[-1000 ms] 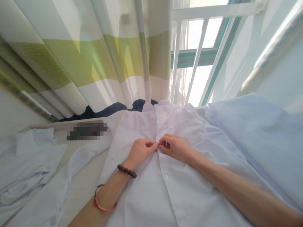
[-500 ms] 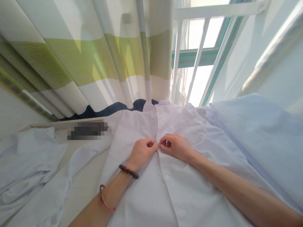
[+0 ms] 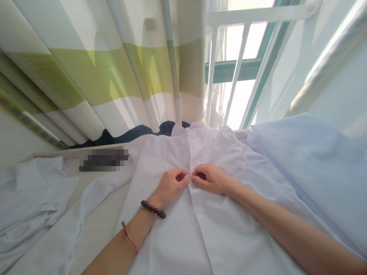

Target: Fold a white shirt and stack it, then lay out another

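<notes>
A white button-up shirt [image 3: 163, 236] lies spread out in front of me, its collar towards the window. My left hand [image 3: 172, 185] pinches the shirt at the edge of its front opening, thumb against forefinger. Just to the right of that edge, my right hand [image 3: 210, 177] pinches the front placket, its fingertips almost meeting those of the left. Whatever button lies between the fingertips is hidden. Lower on the placket, a white button [image 3: 200, 216] shows. A dark bead bracelet [image 3: 153, 209] and a reddish bangle [image 3: 130, 237] circle my left wrist and forearm.
Another crumpled white garment [image 3: 31, 202] lies at the left, near a blurred-out dark object [image 3: 103, 160]. Folded white cloth [image 3: 309, 152] is piled on the right. Behind stand a green-and-white curtain [image 3: 94, 72] and a white railing [image 3: 258, 16] before the window.
The view has shifted slightly. My fingertips remain at the same spot on the shirt's front edge, with a small gap between the two hands now.
</notes>
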A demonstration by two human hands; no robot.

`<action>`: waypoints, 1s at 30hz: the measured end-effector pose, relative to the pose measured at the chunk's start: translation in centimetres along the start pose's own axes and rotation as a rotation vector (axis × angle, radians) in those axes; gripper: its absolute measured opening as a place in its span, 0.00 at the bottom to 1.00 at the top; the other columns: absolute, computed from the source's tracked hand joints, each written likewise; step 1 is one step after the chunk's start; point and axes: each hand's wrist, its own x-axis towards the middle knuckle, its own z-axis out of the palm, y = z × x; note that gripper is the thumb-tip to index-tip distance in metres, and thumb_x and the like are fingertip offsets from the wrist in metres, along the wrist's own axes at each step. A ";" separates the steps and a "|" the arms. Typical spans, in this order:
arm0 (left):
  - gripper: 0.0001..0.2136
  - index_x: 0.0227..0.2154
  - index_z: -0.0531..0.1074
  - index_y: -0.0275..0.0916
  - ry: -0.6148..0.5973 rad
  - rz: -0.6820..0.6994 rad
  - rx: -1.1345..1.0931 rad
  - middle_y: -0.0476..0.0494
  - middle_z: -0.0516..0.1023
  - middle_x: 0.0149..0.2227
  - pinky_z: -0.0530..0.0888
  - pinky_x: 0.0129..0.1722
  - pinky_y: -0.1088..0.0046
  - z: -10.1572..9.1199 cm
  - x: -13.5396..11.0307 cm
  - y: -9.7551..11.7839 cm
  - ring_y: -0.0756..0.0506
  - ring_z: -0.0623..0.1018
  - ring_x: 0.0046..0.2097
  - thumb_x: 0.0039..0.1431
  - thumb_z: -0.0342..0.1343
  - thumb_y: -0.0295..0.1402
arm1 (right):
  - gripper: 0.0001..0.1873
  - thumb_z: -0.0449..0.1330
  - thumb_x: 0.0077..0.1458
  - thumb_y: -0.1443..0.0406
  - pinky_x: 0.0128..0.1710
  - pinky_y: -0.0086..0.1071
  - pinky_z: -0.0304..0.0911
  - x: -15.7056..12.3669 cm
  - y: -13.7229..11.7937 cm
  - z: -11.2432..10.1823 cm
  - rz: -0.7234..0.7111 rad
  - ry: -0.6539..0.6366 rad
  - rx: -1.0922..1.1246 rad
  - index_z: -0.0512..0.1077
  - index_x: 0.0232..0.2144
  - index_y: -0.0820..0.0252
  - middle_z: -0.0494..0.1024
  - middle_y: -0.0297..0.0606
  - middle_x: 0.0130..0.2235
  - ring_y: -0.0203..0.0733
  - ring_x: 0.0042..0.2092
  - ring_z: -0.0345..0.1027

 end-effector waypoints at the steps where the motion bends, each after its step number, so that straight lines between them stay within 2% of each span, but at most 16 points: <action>1: 0.13 0.27 0.76 0.36 -0.003 0.009 0.015 0.47 0.77 0.27 0.69 0.33 0.74 0.0 0.0 0.0 0.46 0.74 0.31 0.54 0.52 0.39 | 0.09 0.55 0.55 0.68 0.27 0.28 0.54 0.0 0.1 0.0 -0.023 -0.004 -0.020 0.70 0.23 0.61 0.71 0.32 0.23 0.33 0.25 0.59; 5: 0.12 0.26 0.75 0.36 -0.003 0.017 0.038 0.47 0.77 0.26 0.69 0.33 0.74 0.1 0.0 0.1 0.47 0.74 0.30 0.54 0.51 0.38 | 0.09 0.54 0.58 0.68 0.30 0.27 0.56 -0.2 0.5 0.2 -0.107 -0.004 -0.057 0.70 0.26 0.60 0.72 0.33 0.27 0.34 0.28 0.61; 8: 0.12 0.27 0.76 0.35 0.028 0.022 0.060 0.47 0.78 0.26 0.68 0.33 0.74 0.2 0.1 0.2 0.47 0.74 0.30 0.54 0.51 0.37 | 0.09 0.52 0.59 0.68 0.31 0.27 0.56 -0.4 0.5 0.6 -0.142 0.044 -0.073 0.68 0.27 0.60 0.69 0.33 0.29 0.33 0.29 0.61; 12: 0.14 0.27 0.76 0.34 0.075 0.011 0.071 0.46 0.78 0.27 0.69 0.33 0.74 0.2 0.2 0.4 0.47 0.74 0.29 0.56 0.50 0.39 | 0.11 0.50 0.62 0.66 0.30 0.27 0.55 -0.5 0.3 1.3 -0.141 0.119 -0.138 0.67 0.28 0.60 0.66 0.33 0.30 0.32 0.28 0.59; 16: 0.15 0.28 0.77 0.34 0.069 -0.008 0.078 0.46 0.80 0.27 0.69 0.34 0.74 0.2 0.0 0.6 0.47 0.74 0.29 0.57 0.51 0.40 | 0.12 0.48 0.64 0.65 0.28 0.27 0.53 -0.7 0.3 1.6 -0.131 0.160 -0.202 0.66 0.28 0.60 0.66 0.33 0.31 0.31 0.27 0.57; 22: 0.15 0.29 0.78 0.35 0.025 -0.006 0.021 0.46 0.81 0.30 0.70 0.35 0.73 0.1 -0.1 0.3 0.45 0.77 0.33 0.57 0.51 0.40 | 0.13 0.47 0.65 0.65 0.29 0.28 0.53 -0.7 0.5 1.4 -0.169 0.128 -0.239 0.66 0.29 0.59 0.65 0.33 0.31 0.33 0.27 0.57; 30: 0.14 0.29 0.77 0.36 0.048 -0.009 0.115 0.45 0.80 0.29 0.68 0.33 0.73 0.5 -0.2 0.2 0.45 0.76 0.31 0.58 0.49 0.39 | 0.12 0.48 0.64 0.66 0.29 0.28 0.53 -0.6 0.7 1.4 -0.181 0.101 -0.241 0.65 0.29 0.59 0.65 0.33 0.31 0.33 0.27 0.57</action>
